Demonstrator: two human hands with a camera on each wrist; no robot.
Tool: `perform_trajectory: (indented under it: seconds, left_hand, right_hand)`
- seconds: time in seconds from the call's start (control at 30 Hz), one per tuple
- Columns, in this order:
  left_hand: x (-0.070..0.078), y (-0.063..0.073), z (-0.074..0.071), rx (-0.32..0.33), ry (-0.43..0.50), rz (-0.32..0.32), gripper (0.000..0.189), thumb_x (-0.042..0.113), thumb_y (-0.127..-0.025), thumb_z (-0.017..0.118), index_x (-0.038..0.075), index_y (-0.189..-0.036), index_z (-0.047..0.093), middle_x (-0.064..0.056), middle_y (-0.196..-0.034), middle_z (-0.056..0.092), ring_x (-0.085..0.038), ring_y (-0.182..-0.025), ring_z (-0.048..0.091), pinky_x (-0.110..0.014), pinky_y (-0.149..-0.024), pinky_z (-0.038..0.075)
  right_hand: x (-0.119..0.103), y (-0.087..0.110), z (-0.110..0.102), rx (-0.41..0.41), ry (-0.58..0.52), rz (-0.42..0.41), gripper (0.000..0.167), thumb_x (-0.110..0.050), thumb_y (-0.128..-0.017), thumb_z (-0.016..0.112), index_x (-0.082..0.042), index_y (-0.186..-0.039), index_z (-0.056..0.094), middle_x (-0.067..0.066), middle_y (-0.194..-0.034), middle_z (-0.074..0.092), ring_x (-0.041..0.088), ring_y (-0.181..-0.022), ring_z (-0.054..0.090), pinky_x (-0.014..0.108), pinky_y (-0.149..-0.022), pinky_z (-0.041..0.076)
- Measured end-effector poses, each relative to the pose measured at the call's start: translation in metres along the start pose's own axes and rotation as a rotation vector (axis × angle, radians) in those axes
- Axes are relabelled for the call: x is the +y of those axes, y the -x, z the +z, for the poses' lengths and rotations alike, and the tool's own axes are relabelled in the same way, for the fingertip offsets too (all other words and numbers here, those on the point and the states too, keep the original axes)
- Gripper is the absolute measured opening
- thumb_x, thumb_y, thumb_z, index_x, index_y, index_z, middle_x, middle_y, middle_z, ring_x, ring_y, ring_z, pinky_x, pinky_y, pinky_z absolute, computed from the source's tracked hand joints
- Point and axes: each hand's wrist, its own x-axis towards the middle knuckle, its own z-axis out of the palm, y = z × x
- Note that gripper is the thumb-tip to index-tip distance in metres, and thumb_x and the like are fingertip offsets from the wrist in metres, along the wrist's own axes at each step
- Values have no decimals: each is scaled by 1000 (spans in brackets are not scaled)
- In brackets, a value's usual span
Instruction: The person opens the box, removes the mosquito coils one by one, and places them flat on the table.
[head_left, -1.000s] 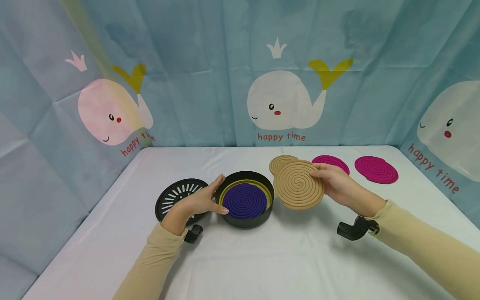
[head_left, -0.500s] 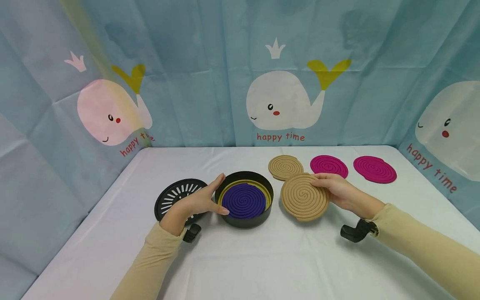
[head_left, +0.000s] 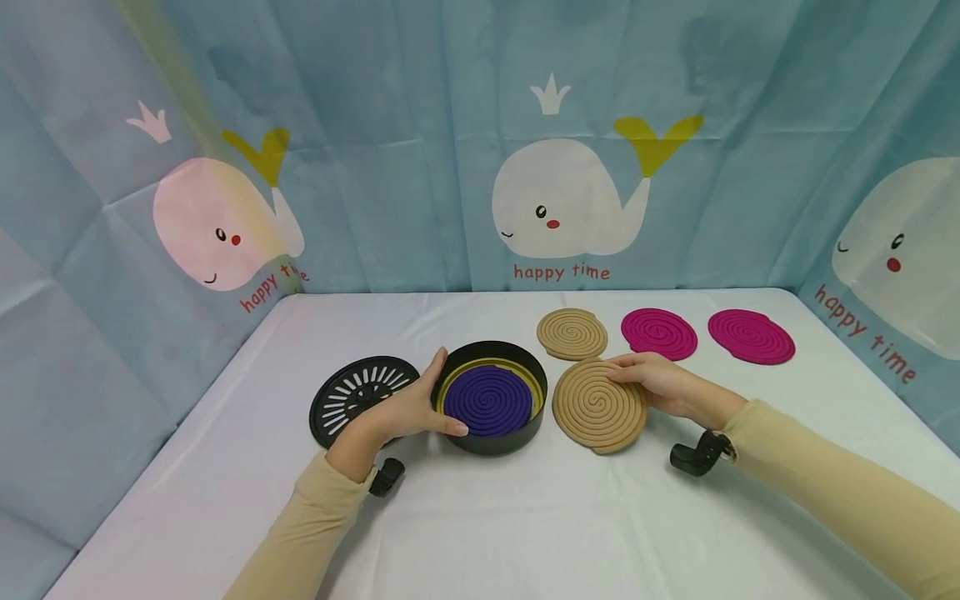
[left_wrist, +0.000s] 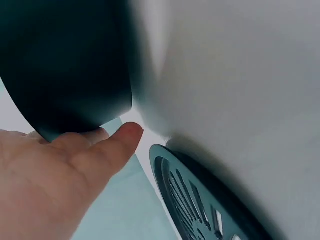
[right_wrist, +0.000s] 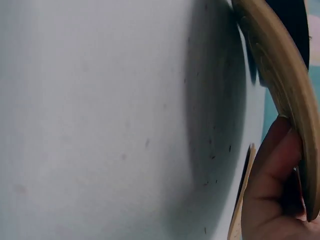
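Note:
My left hand (head_left: 405,408) lies against the left side of a round black mosquito-coil tin (head_left: 487,447), thumb and index finger straight and spread along it. Inside the tin lies a dark blue mosquito coil (head_left: 487,400) with a yellow rim around it. To its right, my right hand (head_left: 663,385) pinches a tan mosquito coil (head_left: 598,408) at its upper right edge. The right wrist view shows this coil edge-on, above the table with a shadow beside it. The left wrist view has the tin's dark outer wall (left_wrist: 65,75), with fingers touching its lower edge.
A black slotted lid (head_left: 324,407) lies left of the tin, partly behind the left hand. Another tan coil (head_left: 572,333) and two magenta coils (head_left: 658,333) lie along the back of the white table (head_left: 510,533). A blue whale-print curtain (head_left: 375,200) hangs behind.
The right hand has lowered the tan coil toward the table in front of the other tan coil, which now shows whole. The left hand and tin have stayed nearly in place.

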Motion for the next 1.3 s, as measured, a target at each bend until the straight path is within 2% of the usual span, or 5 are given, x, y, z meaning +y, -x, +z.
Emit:
perform_trajectory:
  seconds: [0.4,0.63,0.83,1.13,1.3]
  left_hand:
    - [2,0,1,26,-18,-23,129,23,-75,86,9,-154,-15,-11,-162,-6,-34,-147,1,-55,-116,10]
    - [3,-2,0,28,-25,-3,129,22,-75,86,8,-154,-15,-11,-162,-3,-33,-147,1,-54,-116,9]
    - [2,-1,1,26,-14,-1,128,23,-75,86,8,-154,-14,-10,-163,-3,-32,-147,0,-53,-116,9]
    - [1,-2,2,37,-3,6,129,21,-75,86,8,-154,-15,-11,-163,-1,-33,-147,1,-55,-116,10]
    - [0,0,2,38,0,6,129,21,-76,86,9,-154,-16,-10,-163,-1,-34,-147,1,-56,-115,10]
  right_hand:
    - [0,-5,-5,43,55,11,53,-10,-101,43,19,-143,26,28,-142,39,24,-126,43,37,-107,38]
    - [-1,-1,-14,98,103,-48,52,-9,-101,45,20,-141,27,24,-133,54,8,-105,59,25,-91,48]
    - [-4,3,-19,105,140,-44,54,-12,-103,44,19,-143,26,32,-143,41,17,-115,59,29,-88,50]
    - [-15,9,-10,77,81,-73,56,-12,-104,40,17,-146,20,35,-150,27,44,-137,31,51,-109,33]
    - [-25,10,3,49,-5,-91,57,-12,-103,44,17,-146,20,20,-132,53,35,-130,46,48,-109,34]
